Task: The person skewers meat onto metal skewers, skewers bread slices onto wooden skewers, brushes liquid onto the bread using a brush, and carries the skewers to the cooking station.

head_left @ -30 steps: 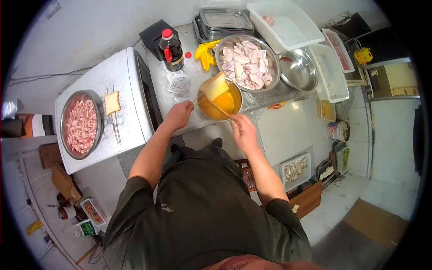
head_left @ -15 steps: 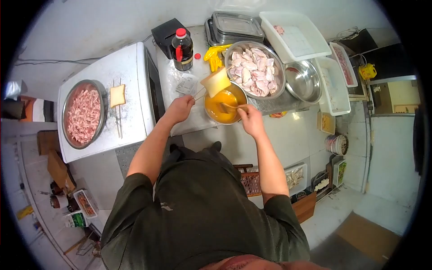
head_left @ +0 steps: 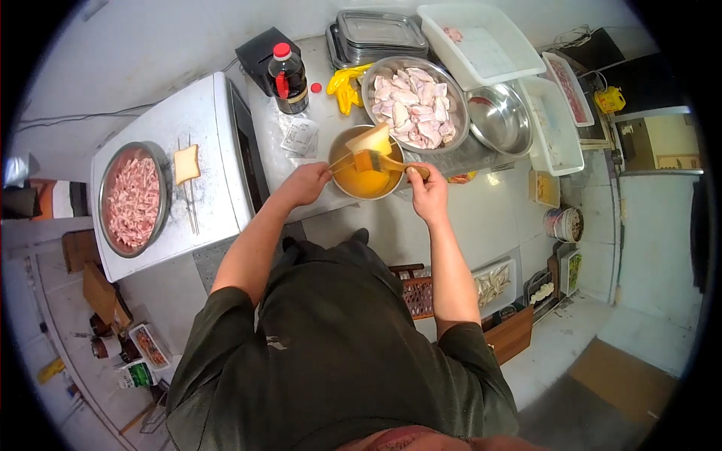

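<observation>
The left grip [head_left: 308,183] is closed, its fingers and thumb pinching the near ends of thin skewers [head_left: 341,161] at the left rim of a steel bowl [head_left: 338,140]. From there the skewers run up and to the right into a slice of bread [head_left: 372,137], which sits well out from the fingers, beyond the grip and to its right, above the bowl. The slice is tilted, and the grip touches only the skewers, not the bread.

The right grip [head_left: 430,194] is closed around the end of the wooden handle of a flat basting brush [head_left: 396,164], at the right side of the bowl. The handle points left over the bowl, and the orange-looking brush head lies across the near part of the slice, well apart from the fingers. Beneath both is yellow-orange liquid [head_left: 365,185] in the bowl, which stands at the near edge of the desk [head_left: 320,109].

Just beyond the bowl is a wide basin of raw chicken pieces [head_left: 412,105], with a yellow plastic bag [head_left: 346,90] beside it. Printed paper slips [head_left: 299,137] and a dark bottle with a red cap [head_left: 288,83] lie and stand to the left. On a white cabinet [head_left: 207,135], a second skewered slice [head_left: 186,164] lies beside a bowl of cut meat [head_left: 134,201].
</observation>
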`<action>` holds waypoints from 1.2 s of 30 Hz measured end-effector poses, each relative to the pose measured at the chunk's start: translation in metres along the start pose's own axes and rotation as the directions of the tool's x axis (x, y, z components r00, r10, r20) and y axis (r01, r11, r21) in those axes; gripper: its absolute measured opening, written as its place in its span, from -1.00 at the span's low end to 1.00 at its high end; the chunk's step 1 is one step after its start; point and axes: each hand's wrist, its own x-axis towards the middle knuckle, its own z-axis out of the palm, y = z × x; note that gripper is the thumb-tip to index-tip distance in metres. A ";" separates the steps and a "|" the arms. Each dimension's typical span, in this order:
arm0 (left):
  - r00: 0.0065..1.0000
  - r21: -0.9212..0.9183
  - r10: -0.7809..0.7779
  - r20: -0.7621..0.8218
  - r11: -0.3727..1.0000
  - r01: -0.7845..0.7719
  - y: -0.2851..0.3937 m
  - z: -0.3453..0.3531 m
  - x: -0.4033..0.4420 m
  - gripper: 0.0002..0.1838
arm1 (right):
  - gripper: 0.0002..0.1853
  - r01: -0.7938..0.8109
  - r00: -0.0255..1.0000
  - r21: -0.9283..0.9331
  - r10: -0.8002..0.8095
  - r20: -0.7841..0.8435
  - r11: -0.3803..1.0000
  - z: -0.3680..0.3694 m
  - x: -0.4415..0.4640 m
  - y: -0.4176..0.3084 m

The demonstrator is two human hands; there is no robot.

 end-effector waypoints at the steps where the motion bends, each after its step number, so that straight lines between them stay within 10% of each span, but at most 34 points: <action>1: 1.000 -0.001 0.003 -0.004 1.000 -0.003 -0.001 -0.001 -0.001 -0.74 | -0.80 -0.016 0.998 -0.005 0.016 -0.055 1.000 -0.001 0.000 0.002; 8: 0.997 -0.059 -0.007 -0.083 0.998 0.002 -0.015 -0.006 -0.013 -0.74 | -0.79 -0.058 0.975 -0.056 0.045 -0.220 0.997 -0.007 -0.021 -0.002; 19: 0.984 -0.134 -0.053 -0.170 0.991 0.030 -0.018 -0.010 -0.018 -0.70 | -0.76 0.100 0.992 -0.739 -0.004 0.129 0.666 0.063 0.013 -0.001; 22: 0.983 -0.134 -0.090 -0.160 0.989 0.068 -0.018 -0.009 -0.016 -0.70 | -0.76 0.003 0.990 -0.339 -0.050 -0.131 0.941 0.042 0.006 0.006; 23: 0.983 -0.118 -0.080 -0.166 0.991 0.061 -0.019 -0.007 -0.014 -0.70 | -0.78 -0.259 0.955 0.029 0.261 -0.141 0.965 0.034 0.001 0.002; 27: 0.982 -0.140 -0.054 -0.181 0.990 0.028 -0.013 0.002 -0.009 -0.69 | -0.80 -0.240 0.881 0.538 0.414 -0.228 0.808 0.013 -0.023 -0.008; 36: 0.986 -0.047 -0.008 -0.166 0.999 0.001 0.002 0.029 0.002 -0.74 | -0.89 -0.094 0.847 0.743 0.446 -0.289 0.662 0.037 -0.030 -0.018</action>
